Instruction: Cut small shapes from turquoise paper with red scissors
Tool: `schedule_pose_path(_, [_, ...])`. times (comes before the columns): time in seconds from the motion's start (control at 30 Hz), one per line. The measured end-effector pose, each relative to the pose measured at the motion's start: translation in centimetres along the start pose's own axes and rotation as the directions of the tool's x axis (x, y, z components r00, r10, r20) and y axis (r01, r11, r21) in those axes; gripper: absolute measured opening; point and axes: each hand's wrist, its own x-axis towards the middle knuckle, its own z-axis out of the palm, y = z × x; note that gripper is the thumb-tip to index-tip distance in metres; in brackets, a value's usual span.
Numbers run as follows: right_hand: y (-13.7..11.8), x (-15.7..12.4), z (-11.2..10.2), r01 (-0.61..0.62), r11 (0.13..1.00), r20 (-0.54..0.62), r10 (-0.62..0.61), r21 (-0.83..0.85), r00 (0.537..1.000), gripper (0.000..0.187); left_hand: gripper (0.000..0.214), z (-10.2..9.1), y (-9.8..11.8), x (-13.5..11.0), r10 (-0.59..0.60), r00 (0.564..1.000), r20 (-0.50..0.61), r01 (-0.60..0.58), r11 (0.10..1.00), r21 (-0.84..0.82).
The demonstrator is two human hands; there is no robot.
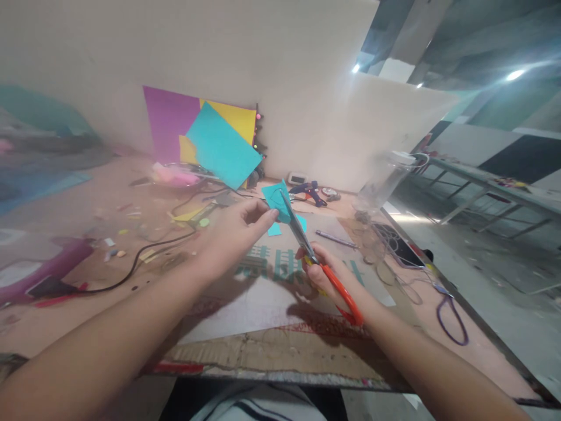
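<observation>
My left hand (239, 229) pinches a small teal paper piece (275, 197) above the table, thumb and fingers closed on its left edge. My right hand (322, 273) grips orange-handled scissors (333, 282), whose metal blades point up and left into the teal piece. A teal offcut (274, 230) lies on the cardboard sheet (280, 292) just below the blades.
Purple, yellow and teal paper sheets (219, 146) lean against the back wall. A blue glue gun (310, 192), a pen (335, 238), a clear plastic bottle (377, 187), black cable (144, 251), purple scissors (451, 318) and scattered scraps lie around. The table edge runs along the right.
</observation>
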Motion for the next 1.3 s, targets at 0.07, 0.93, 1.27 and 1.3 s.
schedule_pose_path(0.07, [0.1,0.1,0.0,0.006,1.0,0.005,-0.006,0.005,1.0,0.058,0.034,0.0,0.1,0.0,0.004,1.0,0.002,-0.004,1.0,-0.006])
schedule_pose_path(0.93, [0.3,0.1,-0.1,0.006,1.0,0.02,-0.006,-0.002,1.0,0.056,0.025,0.3,-0.2,0.0,0.021,0.998,0.066,-0.015,0.996,-0.09])
schedule_pose_path(1.27, [1.2,0.3,-0.4,0.138,0.985,0.06,-0.132,-0.106,0.989,0.055,0.022,0.0,0.9,-0.1,0.046,0.988,0.148,-0.053,0.998,0.041])
schedule_pose_path(1.3, [1.1,0.3,-0.4,0.134,0.985,0.063,-0.127,-0.106,0.99,0.056,0.022,0.0,1.0,-0.1,0.049,0.988,0.15,-0.056,0.998,0.042])
